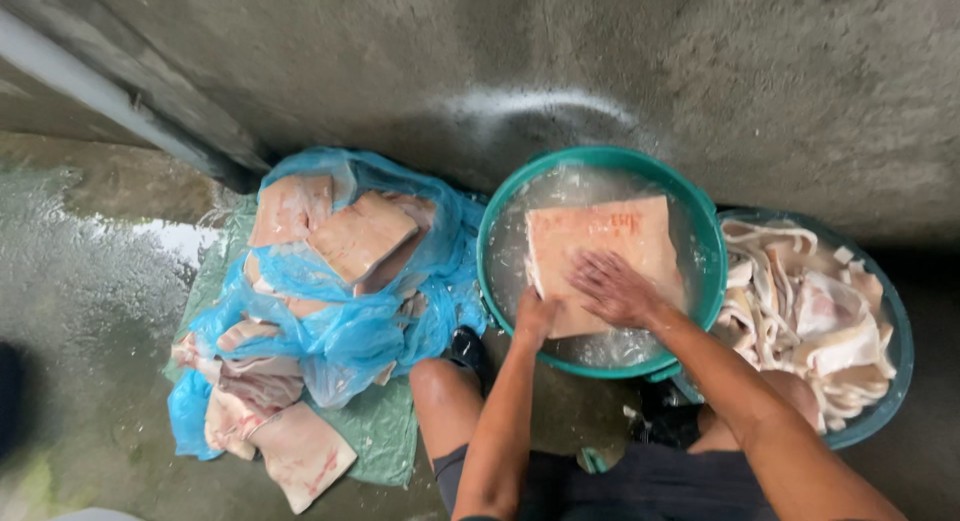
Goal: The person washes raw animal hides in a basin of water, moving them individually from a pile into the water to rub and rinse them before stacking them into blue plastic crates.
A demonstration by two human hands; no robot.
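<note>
left hand (pixel 535 316) is gripping the near edge of a big pale pink slab of pork skin (pixel 600 246), fingers curled on it, while the right hand (pixel 615 288) lies flat with fingers spread on top, slab sitting in cloudy water beyond the fingertips inside the green basin (pixel 495 221)

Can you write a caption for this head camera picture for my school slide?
Two bare hands, left and right, press a pale slab of meat in a green basin of water.
</note>
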